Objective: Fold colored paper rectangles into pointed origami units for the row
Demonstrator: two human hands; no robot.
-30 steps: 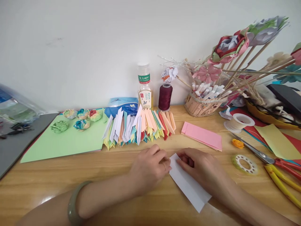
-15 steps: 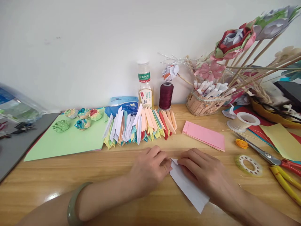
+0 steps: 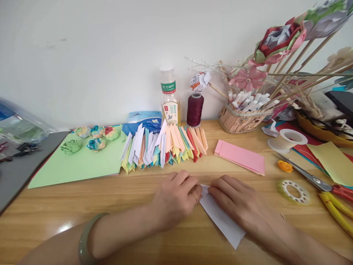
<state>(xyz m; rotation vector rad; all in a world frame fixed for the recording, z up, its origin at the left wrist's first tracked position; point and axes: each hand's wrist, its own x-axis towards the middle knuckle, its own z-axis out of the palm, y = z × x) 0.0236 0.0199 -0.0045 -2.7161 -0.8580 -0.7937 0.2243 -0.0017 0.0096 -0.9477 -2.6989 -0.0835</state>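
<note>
A white sheet of paper (image 3: 222,222), folded at its far end, lies slantwise on the wooden table (image 3: 132,213). My left hand (image 3: 178,195) pinches the paper's far left corner, its fingers curled. Over the upper right edge, my right hand (image 3: 238,200) presses down with fingers bent close together, hiding part of the sheet. Beyond my hands stands a row of folded paper pieces (image 3: 164,147) in several colours. A stack of pink paper strips (image 3: 239,156) lies just past my right hand.
Paper flowers (image 3: 71,146) sit on green paper (image 3: 79,173) at left. A bottle (image 3: 168,95), a thread spool (image 3: 195,110) and a basket of markers (image 3: 238,119) stand along the wall. At right lie scissors (image 3: 317,182), a tape roll (image 3: 306,197) and yellow-handled pliers (image 3: 335,209).
Both hands keep nearly the same place on the white paper, with only slight finger movement. The view has shifted a little.
</note>
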